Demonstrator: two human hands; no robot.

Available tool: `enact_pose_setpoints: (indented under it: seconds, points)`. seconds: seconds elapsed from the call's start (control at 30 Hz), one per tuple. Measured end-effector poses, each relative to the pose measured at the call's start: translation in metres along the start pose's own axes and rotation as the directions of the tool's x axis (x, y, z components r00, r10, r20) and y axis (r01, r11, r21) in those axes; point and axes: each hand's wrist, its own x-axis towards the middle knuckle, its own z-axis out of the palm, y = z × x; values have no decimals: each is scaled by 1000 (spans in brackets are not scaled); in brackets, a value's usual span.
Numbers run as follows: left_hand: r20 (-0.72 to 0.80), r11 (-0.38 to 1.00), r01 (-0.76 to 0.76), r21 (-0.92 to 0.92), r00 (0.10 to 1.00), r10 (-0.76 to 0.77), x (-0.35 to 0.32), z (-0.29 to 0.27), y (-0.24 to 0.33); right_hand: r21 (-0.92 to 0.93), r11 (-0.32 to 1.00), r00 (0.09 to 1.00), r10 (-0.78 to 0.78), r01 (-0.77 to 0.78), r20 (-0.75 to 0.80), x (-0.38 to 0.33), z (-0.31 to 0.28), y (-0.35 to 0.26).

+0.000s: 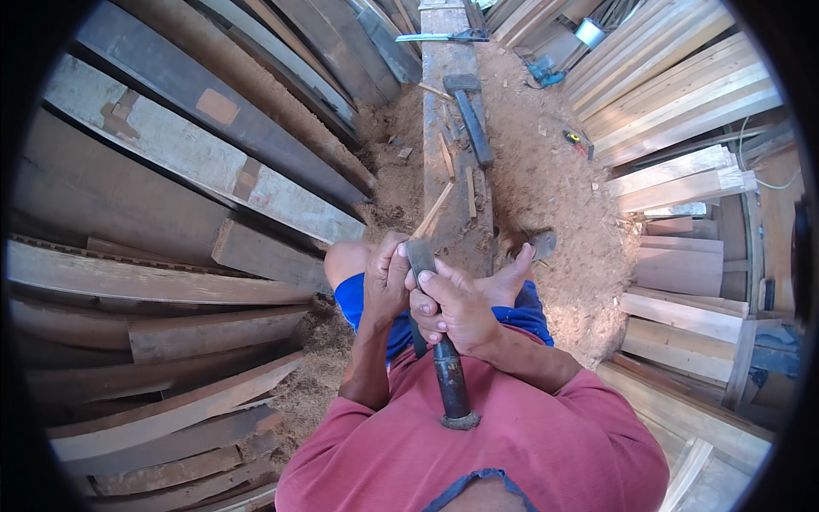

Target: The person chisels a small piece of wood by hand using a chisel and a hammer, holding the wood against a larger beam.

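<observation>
My right hand is closed around a chisel, just below its broad metal blade. The dark handle points back, and its butt end rests against my red shirt. My left hand is closed beside the blade and pinches a thin pointed wood stick that juts forward. The stick's lower part is hidden by my fingers and the blade. Both hands meet in front of my lap, over blue shorts.
A wooden plank bench runs ahead, bearing a mallet, wood slivers and a handsaw. Sawdust covers the ground around a tape measure and a teal power tool. Stacked boards line both sides. My bare foot is beside the bench.
</observation>
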Motion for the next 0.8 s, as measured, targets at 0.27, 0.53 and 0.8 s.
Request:
enact_pose_setpoints:
  seconds: [0.27, 0.53, 0.8]
  points:
    - [-14, 846, -274, 458, 949, 315, -29, 2, 14, -54, 993, 991, -112, 108, -70, -18, 5, -17]
    - [-53, 922, 210, -325, 969, -240, -40, 5, -11, -62, 955, 949, -297, 291, -109, -16, -17, -32]
    - [76, 721, 350, -598, 920, -383, 0, 15, 19, -66, 997, 999, -49, 49, -3, 4, -2, -4]
